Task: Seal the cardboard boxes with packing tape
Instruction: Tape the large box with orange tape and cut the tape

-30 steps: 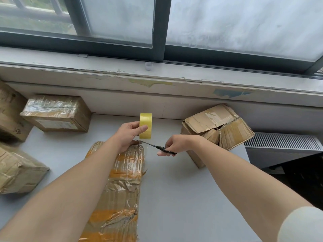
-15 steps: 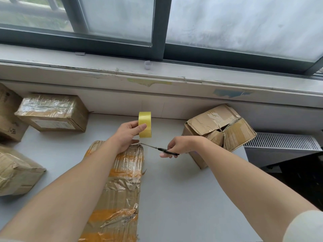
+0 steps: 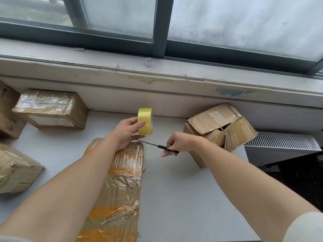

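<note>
A long flat cardboard box point(image 3: 120, 186), wrapped in clear and orange tape, lies lengthwise in the middle of the grey table point(image 3: 183, 198). Above its far end my left hand point(image 3: 126, 131) holds a yellow roll of packing tape point(image 3: 145, 121) upright, thumb on its face. My right hand point(image 3: 180, 143) grips black-handled scissors point(image 3: 157, 146). Their blades point left and reach just under the roll, at the box's far end. I cannot make out a tape strip between roll and box.
A box with loose, open flaps point(image 3: 222, 130) stands at the right, close behind my right hand. A taped box point(image 3: 50, 109) sits at the back left, with others point(image 3: 15, 170) along the left edge. A radiator point(image 3: 279, 142) lies beyond the table's right edge.
Both hands keep their hold. The scissor blades have stayed at the box's far end under the roll, and the view has shifted slightly to the left.
</note>
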Motion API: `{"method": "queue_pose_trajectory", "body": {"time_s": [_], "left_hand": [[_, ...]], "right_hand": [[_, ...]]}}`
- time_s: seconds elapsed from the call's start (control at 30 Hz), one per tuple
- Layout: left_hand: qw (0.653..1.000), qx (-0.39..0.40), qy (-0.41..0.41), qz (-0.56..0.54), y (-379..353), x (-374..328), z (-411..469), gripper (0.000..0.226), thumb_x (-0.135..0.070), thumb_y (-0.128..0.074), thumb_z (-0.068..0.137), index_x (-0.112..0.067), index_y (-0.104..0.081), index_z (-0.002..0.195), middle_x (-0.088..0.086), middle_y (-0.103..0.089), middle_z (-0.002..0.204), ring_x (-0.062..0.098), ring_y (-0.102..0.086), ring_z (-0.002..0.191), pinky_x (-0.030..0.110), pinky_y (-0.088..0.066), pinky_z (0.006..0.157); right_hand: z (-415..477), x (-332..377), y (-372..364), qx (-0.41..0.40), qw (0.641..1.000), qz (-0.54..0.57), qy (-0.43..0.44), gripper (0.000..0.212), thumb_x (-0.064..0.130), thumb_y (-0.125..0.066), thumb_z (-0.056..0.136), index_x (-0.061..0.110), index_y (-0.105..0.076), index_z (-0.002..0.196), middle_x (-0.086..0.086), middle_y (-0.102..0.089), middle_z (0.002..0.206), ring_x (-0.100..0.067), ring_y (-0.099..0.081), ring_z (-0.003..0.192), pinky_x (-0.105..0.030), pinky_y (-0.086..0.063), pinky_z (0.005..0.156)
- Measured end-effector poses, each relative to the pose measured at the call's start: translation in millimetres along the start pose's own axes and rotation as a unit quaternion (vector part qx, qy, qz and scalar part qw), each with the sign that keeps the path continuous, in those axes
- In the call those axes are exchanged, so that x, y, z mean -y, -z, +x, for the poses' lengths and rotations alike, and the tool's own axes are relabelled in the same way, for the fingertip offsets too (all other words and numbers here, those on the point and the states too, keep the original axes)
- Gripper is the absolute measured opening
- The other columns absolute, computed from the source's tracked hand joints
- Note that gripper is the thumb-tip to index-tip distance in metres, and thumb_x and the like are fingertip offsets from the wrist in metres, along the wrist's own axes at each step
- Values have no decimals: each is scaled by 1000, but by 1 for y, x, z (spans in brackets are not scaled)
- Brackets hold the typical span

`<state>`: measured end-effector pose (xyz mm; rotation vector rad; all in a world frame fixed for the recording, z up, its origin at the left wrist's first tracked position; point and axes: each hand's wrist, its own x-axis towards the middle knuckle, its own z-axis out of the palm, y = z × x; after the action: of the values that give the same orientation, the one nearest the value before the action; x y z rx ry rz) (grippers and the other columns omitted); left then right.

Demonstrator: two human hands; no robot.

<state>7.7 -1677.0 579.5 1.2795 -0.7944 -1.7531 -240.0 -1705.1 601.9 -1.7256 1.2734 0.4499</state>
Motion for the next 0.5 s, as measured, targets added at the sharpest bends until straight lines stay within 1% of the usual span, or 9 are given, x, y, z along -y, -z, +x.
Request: {"method": "queue_pose_trajectory", "body": {"time_s": [0.1,0.17,0.27,0.33,0.4,0.47,0.5], "left_hand": [[999,-4,-1,-35,1,-1,0,50,-28,-73,83,-10,-67,129,9,-73,118,24,-68,110,51,-59,94],[998,-12,-7,-66,2,-2,-1,48,-26,-72,84,-9,-67,128,8,-73,117,22,-69,108,50,-61,89],[995,-22,-12,-95,2,-2,-2,45,-24,-73,83,-9,-67,125,9,-73,115,23,-70,106,48,-62,86],[995,-24,-11,-101,2,-1,-3,46,-24,-73,83,-9,-67,125,9,-73,115,22,-71,105,48,-62,87],[994,-28,-12,-105,3,-1,-4,46,-24,-74,83,-9,-67,126,9,-73,115,22,-71,105,48,-62,87],[993,-30,-13,-112,4,-1,-4,45,-24,-73,83,-10,-67,125,9,-73,114,22,-71,104,46,-62,86],[993,-31,-14,-116,4,-1,-4,44,-24,-73,83,-10,-67,125,9,-73,114,22,-71,104,46,-62,85]], "right_hand": [[-1,3,-1,-2,1000,-12,-2,45,59,-85,74,17,-72,73,5,-68,65,-9,-58,66,-27,-43,69],[-2,6,-1,2,1000,-22,-4,45,59,-84,75,17,-71,71,3,-69,65,-10,-57,66,-27,-42,67],[-2,9,-5,2,1000,-28,-11,52,62,-82,76,11,-76,81,2,-73,68,-8,-59,66,-27,-43,69],[-2,10,-9,5,999,-30,-18,57,66,-79,76,10,-77,87,1,-76,74,-6,-61,68,-27,-45,71],[-4,9,-14,11,999,-24,-28,63,72,-76,75,10,-77,88,1,-77,76,-6,-62,71,-27,-46,74],[-6,7,-17,18,999,-17,-42,71,81,-69,73,12,-74,89,2,-74,77,-10,-64,78,-29,-46,76],[-7,6,-19,21,998,-13,-50,75,85,-66,72,13,-73,90,2,-73,81,-12,-65,82,-30,-47,78]]}}
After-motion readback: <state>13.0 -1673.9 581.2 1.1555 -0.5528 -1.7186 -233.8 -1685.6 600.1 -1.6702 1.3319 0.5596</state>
